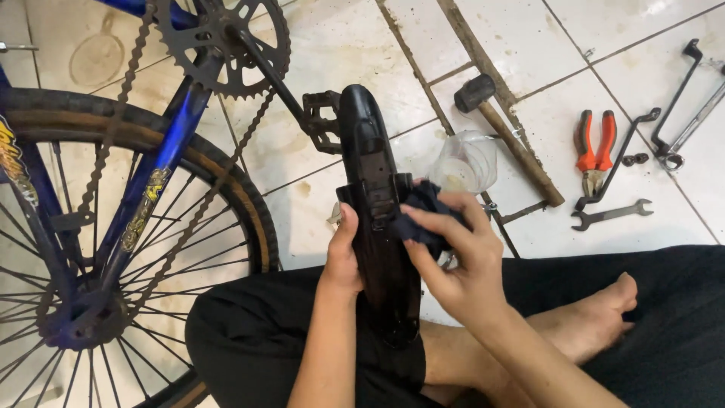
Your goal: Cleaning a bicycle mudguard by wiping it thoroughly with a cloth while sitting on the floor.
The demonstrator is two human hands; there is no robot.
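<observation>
White floor tiles [332, 45] are spread with tools. At centre, a black mudguard [375, 204] is gripped by the left hand [341, 257] and rubbed with a dark cloth [420, 215] clutched in the right hand [461, 261]. Wiping seems underway; unwiped stretches toward twelve o'clock likely need the cloth shifted there.

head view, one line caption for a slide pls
Seated person's left hand holds a black bike fender while the right hand presses a dark cloth on it.
</observation>
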